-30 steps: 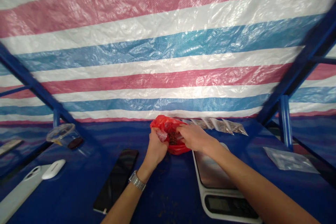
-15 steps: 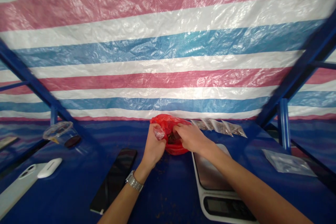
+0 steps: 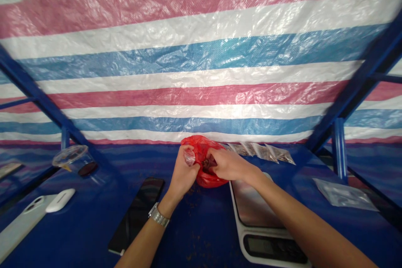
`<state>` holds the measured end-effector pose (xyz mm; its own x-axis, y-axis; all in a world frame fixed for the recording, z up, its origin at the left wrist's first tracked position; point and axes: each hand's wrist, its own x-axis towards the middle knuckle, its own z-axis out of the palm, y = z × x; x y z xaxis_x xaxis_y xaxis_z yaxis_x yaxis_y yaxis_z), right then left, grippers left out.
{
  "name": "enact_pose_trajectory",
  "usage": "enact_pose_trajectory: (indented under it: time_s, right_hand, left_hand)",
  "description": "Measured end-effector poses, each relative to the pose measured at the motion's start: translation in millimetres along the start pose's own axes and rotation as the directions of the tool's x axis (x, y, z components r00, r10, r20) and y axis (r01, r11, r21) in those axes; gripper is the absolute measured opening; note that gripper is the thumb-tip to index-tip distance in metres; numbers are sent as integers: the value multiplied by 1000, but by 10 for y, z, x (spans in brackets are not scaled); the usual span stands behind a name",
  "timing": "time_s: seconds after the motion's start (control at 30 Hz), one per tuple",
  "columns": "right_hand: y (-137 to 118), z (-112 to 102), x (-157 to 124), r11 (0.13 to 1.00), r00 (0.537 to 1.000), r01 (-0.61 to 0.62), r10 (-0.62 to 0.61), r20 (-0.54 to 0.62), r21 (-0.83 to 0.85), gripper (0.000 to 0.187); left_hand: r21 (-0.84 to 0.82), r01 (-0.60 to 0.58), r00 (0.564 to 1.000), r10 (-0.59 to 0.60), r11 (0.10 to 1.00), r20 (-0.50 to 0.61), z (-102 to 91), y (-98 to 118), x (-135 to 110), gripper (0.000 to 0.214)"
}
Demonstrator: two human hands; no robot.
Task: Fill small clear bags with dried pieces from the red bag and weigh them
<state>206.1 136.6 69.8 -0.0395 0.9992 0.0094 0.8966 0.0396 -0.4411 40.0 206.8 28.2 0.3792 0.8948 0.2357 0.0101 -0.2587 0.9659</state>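
Observation:
A red plastic bag [image 3: 212, 181] stands with its mouth open at the back of the blue table, with dark dried bits [image 3: 206, 164] showing inside. My left hand [image 3: 184, 171] is closed at the bag's left rim, and a small clear plastic bag [image 3: 189, 157] is gripped in it. At the right side of the mouth, my right hand [image 3: 224, 164] has its fingers curled down into the opening, thumb close to the fingertips. What those fingertips pinch is hidden among the red plastic and the dark contents.
Under my right forearm lies a kitchen scale [image 3: 256, 205]. Several filled clear packets [image 3: 264, 152] line the back edge; a flat clear bag [image 3: 344, 194] lies right. To the left are a black phone [image 3: 138, 213], a white case [image 3: 60, 200], a pale phone [image 3: 23, 224] and a plastic cup [image 3: 73, 160].
My right hand has shifted slightly and its fingers sit deeper in the red bag's mouth. The bag's rim has bunched and its opening looks narrower. My left hand keeps its grip.

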Motion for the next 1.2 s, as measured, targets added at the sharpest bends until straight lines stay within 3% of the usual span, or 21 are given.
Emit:
enact_pose_trajectory:
  time_s: [0.13, 0.4, 0.57, 0.77, 0.93, 1.2]
  right_hand:
    - [84, -36, 14, 980, 995, 98, -95, -23, 172, 19]
    - [-16, -333, -102, 903, 973, 227, -194, -126, 364, 16]
    - [-207, -320, -157, 939, 940, 313, -284, -190, 145, 18]
    - [-278, -201, -113, 933, 911, 361, -352, -216, -1, 37]
    - [-321, -215, -109, 917, 892, 399, -390, -228, -8, 47]
    - [-217, -236, -77, 895, 883, 425, -377, -278, 135, 38]
  left_hand:
    - [63, -107, 994, 106, 992, 25, -46, 30, 32, 42]
    - [330, -115, 988, 72, 937, 140, -107, -57, -32, 47]
    - [335, -159, 976, 97, 929, 194, -45, -39, -69, 32]
    - [197, -185, 963, 138, 963, 231, -11, -1, -56, 36]
    - [164, -132, 972, 95, 978, 216, -38, -48, -18, 36]
    - [137, -146, 963, 109, 980, 245, -53, -84, -4, 32]
